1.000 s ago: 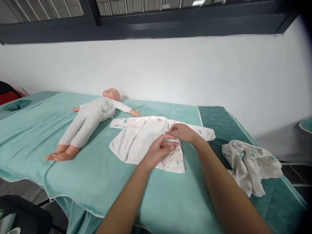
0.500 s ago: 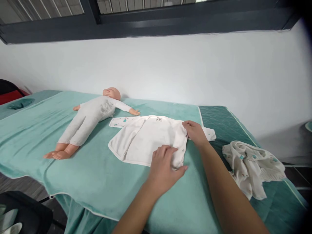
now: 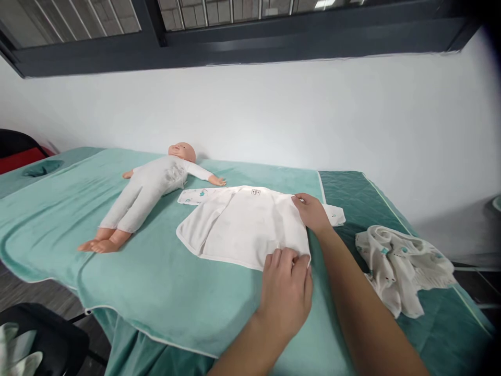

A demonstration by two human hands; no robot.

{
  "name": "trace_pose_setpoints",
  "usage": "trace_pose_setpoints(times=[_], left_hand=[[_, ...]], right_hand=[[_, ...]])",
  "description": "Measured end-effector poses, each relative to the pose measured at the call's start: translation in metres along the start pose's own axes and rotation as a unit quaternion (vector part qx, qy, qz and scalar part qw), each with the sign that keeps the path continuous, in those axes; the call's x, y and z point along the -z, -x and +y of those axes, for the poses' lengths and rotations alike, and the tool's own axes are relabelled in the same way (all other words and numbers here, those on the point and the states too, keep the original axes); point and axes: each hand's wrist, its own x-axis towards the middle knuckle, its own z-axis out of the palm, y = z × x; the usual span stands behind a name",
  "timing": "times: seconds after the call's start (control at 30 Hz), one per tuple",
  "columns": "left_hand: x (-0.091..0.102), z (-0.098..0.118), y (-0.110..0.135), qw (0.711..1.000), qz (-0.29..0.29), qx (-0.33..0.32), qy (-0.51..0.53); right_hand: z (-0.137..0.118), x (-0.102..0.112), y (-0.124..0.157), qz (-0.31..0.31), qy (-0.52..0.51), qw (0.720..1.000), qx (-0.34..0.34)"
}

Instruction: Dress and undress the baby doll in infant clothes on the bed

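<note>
Two hands (image 3: 287, 292) (image 3: 313, 213), palms down, pinching shirt (image 3: 242, 224)

On a bed (image 3: 446, 329) before a wall (image 3: 258, 115), a doll (image 3: 151, 180) lies left, a shirt (image 3: 242, 224) centre, and a second garment (image 3: 407, 266) right.

A white shirt (image 3: 242, 224) lies spread open on the green blanket (image 3: 176, 303).

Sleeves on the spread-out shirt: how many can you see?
2. On the shirt, one sleeve points toward the doll; the other sleeve sticks out past the right hand, which hides part of it.
</note>
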Motion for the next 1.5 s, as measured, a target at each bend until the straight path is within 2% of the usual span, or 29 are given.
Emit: trace_pose_setpoints(times=[0.1, 0.27, 0.47, 0.63, 0.77, 0.9, 0.97, 1.07, 1.23, 1.33, 1.5], left_hand=[[-0.007, 0.01, 0.001, 1.0, -0.001, -0.015, -0.011], [-0.013, 0.015, 0.0, 0.995, -0.054, -0.072, -0.052], [-0.016, 0.011, 0.002, 0.996, -0.053, -0.013, -0.064], [-0.018, 0.008, 0.007, 0.997, -0.042, -0.056, -0.036], [-0.014, 0.009, 0.008, 0.997, -0.046, -0.058, -0.022], [-0.012, 0.009, 0.009, 0.996, -0.043, -0.077, -0.003], [-0.012, 0.009, 0.009, 0.997, -0.032, -0.072, 0.007], [-0.015, 0.007, 0.01, 0.998, -0.03, -0.06, 0.012], [-0.021, 0.005, 0.008, 0.998, -0.039, -0.051, 0.011], [-0.022, 0.004, 0.006, 0.998, -0.026, -0.038, 0.043], [-0.019, 0.001, 0.005, 0.994, 0.015, -0.004, 0.105]], right_hand=[[0.003, 0.002, -0.001, -0.003, 0.016, 1.0, 0.008], [0.008, 0.003, -0.001, -0.026, 0.103, 0.994, 0.012], [0.012, 0.006, 0.0, -0.018, 0.185, 0.983, 0.0], [0.01, 0.004, 0.001, -0.004, 0.188, 0.982, -0.015], [0.009, 0.001, 0.002, 0.005, 0.184, 0.983, -0.024], [0.003, 0.003, 0.005, 0.032, 0.126, 0.99, 0.047], [-0.005, 0.003, 0.01, 0.007, 0.076, 0.991, 0.108], [-0.017, -0.002, 0.02, -0.079, 0.04, 0.981, 0.175], [-0.017, -0.022, 0.03, -0.185, 0.193, 0.945, 0.187], [-0.013, -0.029, 0.03, -0.186, 0.255, 0.932, 0.18], [-0.01, -0.034, 0.026, -0.151, 0.271, 0.933, 0.181]])
